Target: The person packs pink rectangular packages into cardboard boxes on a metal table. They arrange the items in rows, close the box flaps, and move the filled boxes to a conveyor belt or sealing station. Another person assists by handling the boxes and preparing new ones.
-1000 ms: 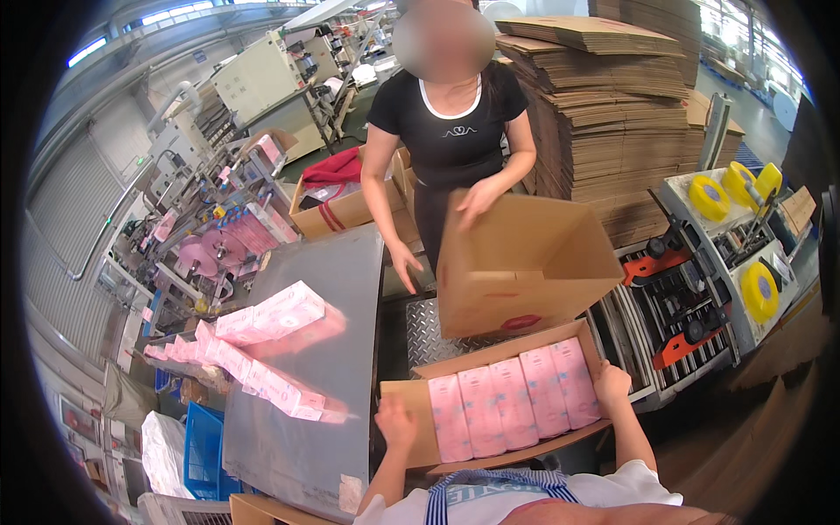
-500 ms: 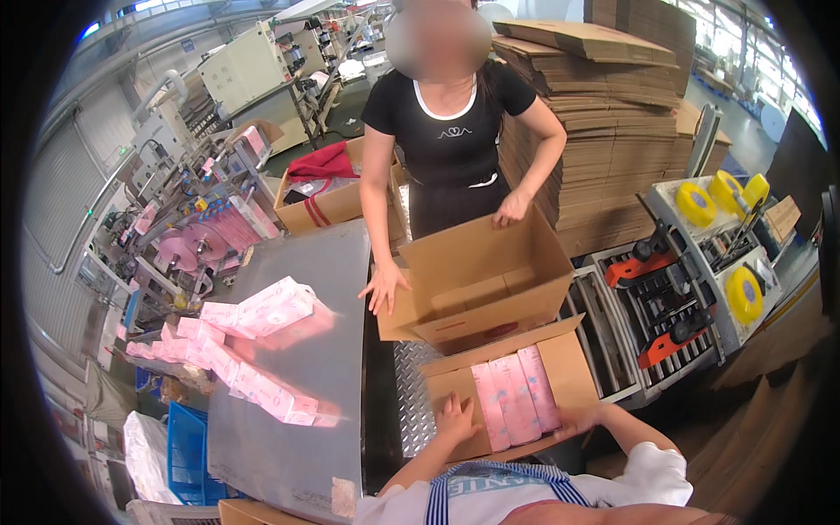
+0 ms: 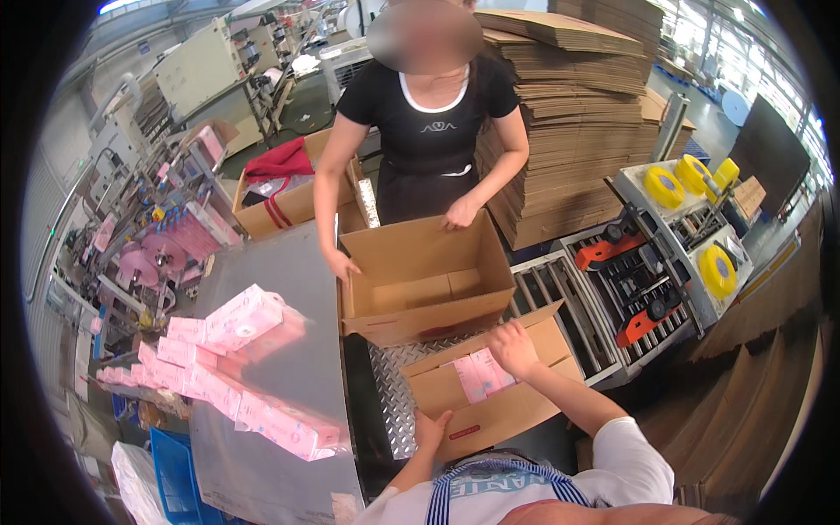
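Observation:
A cardboard box (image 3: 464, 429) stands in front of me, its long flaps turned partly inward. Pink wrapped packs (image 3: 477, 374) show through the gap between the flaps. At the near left corner, my left hand (image 3: 430, 430) grips the box, thumb against the near flap. My right hand (image 3: 514, 350) reaches across the packs with curled fingers at the far flap (image 3: 437, 372). Just beyond, a co-worker's hands (image 3: 461, 213) hold a second, open cardboard box (image 3: 429, 319) with bare cardboard showing inside.
On the left, a grey metal table (image 3: 289, 394) bears rows of pink packs (image 3: 245, 319). A roller conveyor with a tape machine (image 3: 630, 271) stands at the right. Flattened cartons (image 3: 569, 131) are stacked behind the co-worker. A blue crate (image 3: 175, 472) sits at lower left.
My right hand has moved from the box's right side to the far flap, and my left hand to the near left corner. The flaps have come inward over the packs. The co-worker's left-side hand now holds the second box.

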The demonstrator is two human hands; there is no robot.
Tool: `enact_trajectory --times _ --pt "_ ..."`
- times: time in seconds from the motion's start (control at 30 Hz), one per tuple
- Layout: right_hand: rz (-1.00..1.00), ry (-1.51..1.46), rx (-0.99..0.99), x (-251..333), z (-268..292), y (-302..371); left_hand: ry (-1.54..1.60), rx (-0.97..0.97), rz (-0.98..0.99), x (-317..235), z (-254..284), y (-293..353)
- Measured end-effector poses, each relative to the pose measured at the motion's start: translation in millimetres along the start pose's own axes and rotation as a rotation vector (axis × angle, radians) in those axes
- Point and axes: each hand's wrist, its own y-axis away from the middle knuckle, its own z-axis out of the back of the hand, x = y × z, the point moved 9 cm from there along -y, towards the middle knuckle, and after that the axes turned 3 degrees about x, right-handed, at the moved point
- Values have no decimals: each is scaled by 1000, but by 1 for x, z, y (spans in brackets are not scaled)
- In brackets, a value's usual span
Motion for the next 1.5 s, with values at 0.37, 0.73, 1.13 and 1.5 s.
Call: enact_trajectory --times 0.37,0.73,1.13,1.5 --pt "-360 -253 -120 36 -35 101 -44 -38 -275 2 -2 -6" --pt "-1120 -271 121 -194 -94 194 348 19 -40 2 -48 -9" --pt "-1096 -144 11 -460 -97 163 67 44 -274 -223 -208 -57" --pt "-857 -41 -20 -457 -80 223 -323 222 -377 -346 -360 -91"
